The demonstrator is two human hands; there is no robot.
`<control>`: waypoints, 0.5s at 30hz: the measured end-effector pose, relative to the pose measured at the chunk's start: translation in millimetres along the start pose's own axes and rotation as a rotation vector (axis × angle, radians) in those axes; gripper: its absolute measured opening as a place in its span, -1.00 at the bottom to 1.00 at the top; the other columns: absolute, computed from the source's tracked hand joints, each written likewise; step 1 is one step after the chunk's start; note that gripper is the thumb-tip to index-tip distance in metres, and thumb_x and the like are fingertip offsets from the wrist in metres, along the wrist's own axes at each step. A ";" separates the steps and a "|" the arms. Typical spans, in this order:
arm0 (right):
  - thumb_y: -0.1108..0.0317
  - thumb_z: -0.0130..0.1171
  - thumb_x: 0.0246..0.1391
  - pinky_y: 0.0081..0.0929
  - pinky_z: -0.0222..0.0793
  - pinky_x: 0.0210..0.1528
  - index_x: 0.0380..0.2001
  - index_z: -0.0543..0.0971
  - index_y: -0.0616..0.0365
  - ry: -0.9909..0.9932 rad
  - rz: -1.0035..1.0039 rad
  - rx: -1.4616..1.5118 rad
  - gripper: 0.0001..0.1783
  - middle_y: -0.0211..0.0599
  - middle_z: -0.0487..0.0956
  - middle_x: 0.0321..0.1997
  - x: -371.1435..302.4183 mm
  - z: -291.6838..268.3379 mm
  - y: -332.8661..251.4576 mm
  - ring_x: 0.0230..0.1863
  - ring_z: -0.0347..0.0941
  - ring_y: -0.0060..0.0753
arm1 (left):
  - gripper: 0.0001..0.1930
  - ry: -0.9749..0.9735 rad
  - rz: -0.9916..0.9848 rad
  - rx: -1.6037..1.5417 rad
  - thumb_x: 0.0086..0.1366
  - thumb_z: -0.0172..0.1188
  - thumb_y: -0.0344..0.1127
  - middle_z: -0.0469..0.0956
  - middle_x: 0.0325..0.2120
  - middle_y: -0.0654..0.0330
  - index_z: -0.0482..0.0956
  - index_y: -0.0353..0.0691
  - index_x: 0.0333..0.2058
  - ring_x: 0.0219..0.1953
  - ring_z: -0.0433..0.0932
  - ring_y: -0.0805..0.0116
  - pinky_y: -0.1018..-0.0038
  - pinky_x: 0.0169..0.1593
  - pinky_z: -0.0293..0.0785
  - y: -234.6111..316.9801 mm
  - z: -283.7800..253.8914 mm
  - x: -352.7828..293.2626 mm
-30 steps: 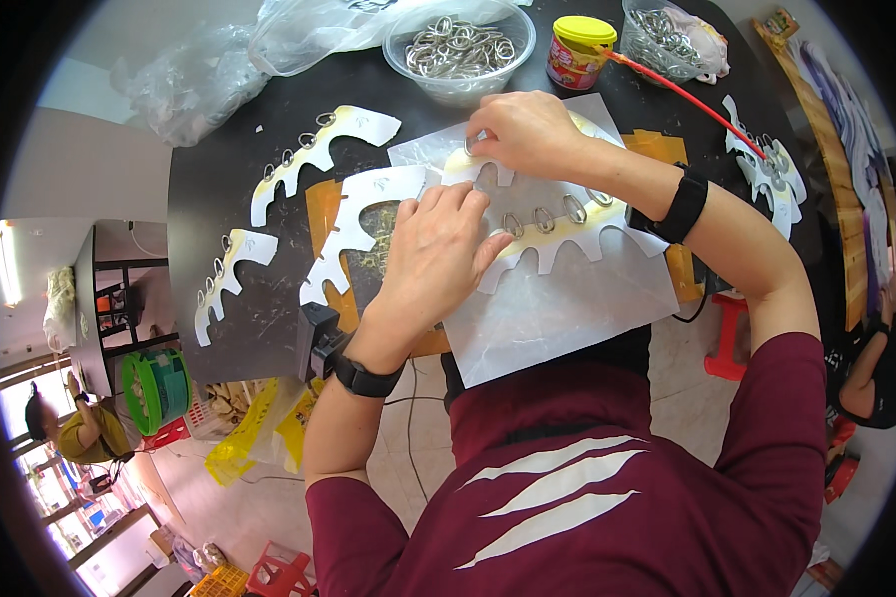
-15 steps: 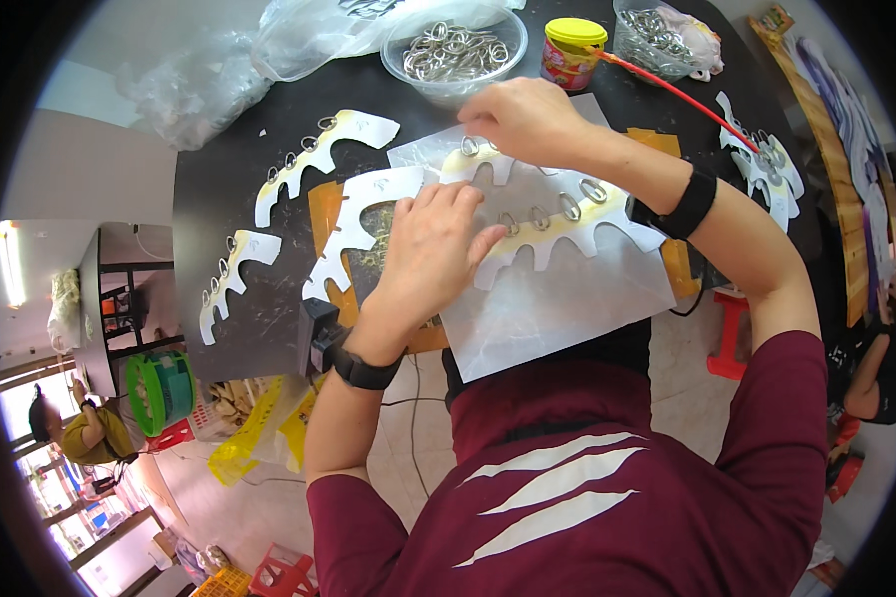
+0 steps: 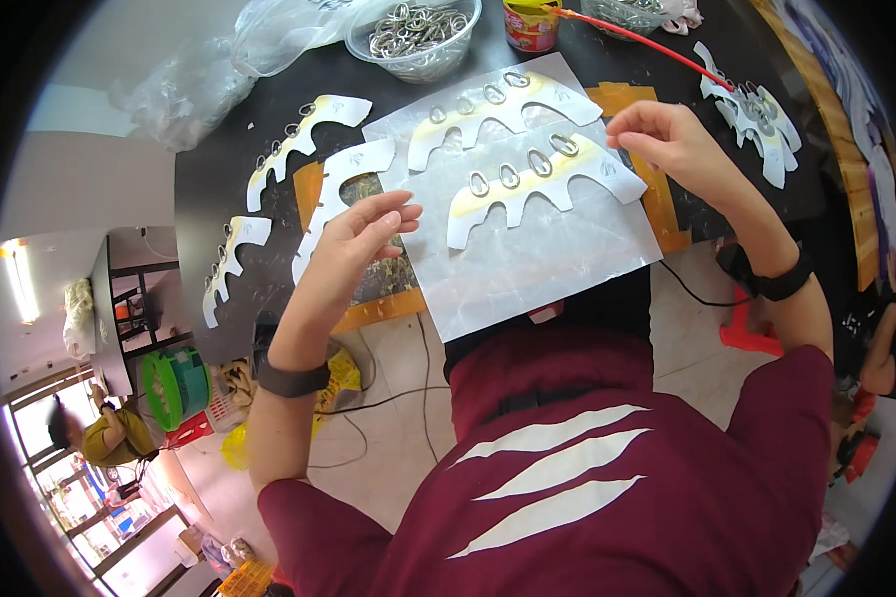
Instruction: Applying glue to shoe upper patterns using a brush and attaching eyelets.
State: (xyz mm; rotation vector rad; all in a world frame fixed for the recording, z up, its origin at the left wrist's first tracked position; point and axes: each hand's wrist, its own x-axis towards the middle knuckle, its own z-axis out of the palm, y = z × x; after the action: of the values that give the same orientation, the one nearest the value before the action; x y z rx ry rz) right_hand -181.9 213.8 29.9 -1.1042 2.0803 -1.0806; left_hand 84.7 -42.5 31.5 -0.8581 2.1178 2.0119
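My left hand and right hand, loosely bent and empty, flank a creased translucent sheet; two scalloped white cards with metal rings lie on it. Scuffed black table beneath; pale tiled floor below.

Between the left hand and the right hand there is a wide passage above the translucent sheet, whose near part lies open. The near white piece and the far white piece leave only a narrow strip, and metal rings reach into it. Behind the sheet, the bowl and the red tub stand close and block the way. More room is on the black table right of the tub, but a red stick crosses there, ending at piled pieces. Between this pile and the right hand, a hand could pass.
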 end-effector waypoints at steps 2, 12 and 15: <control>0.40 0.12 0.14 -0.76 0.16 -0.55 -0.19 0.55 0.28 0.019 0.094 0.056 -0.79 -0.38 0.61 -0.32 -10.4 -4.1 6.5 -0.51 0.31 -0.80 | -0.54 -0.039 -0.042 -0.023 0.39 0.00 -0.22 0.49 0.05 0.06 0.35 -0.36 0.17 0.10 0.46 0.36 0.51 0.04 0.39 1.2 1.3 0.8; 0.36 0.11 0.09 -0.78 0.15 -0.63 -0.06 0.51 0.28 -0.147 0.361 0.113 -0.65 -0.37 0.60 -0.32 -16.8 -16.6 24.0 -0.53 0.32 -0.77 | -0.45 -0.202 -0.299 -0.285 0.31 0.14 -0.25 0.50 -0.04 0.06 0.27 -0.51 0.15 -0.07 0.57 0.41 0.57 -0.17 0.56 -2.6 16.0 15.1; 0.33 0.13 0.08 -0.78 0.12 -0.64 -0.08 0.51 0.29 -0.193 0.406 0.144 -0.65 -0.41 0.57 -0.37 -12.1 -18.1 25.5 -0.53 0.30 -0.77 | -0.49 -0.210 -0.322 -0.285 0.30 0.16 -0.27 0.51 -0.09 0.09 0.32 -0.50 0.11 -0.12 0.59 0.42 0.58 -0.23 0.58 -0.3 22.5 18.9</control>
State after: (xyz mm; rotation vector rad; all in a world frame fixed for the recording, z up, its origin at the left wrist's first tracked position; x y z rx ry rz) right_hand -199.8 240.0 19.1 -0.6498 1.9286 -0.8699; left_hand 62.2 -27.4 20.1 -0.9084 1.4988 2.1449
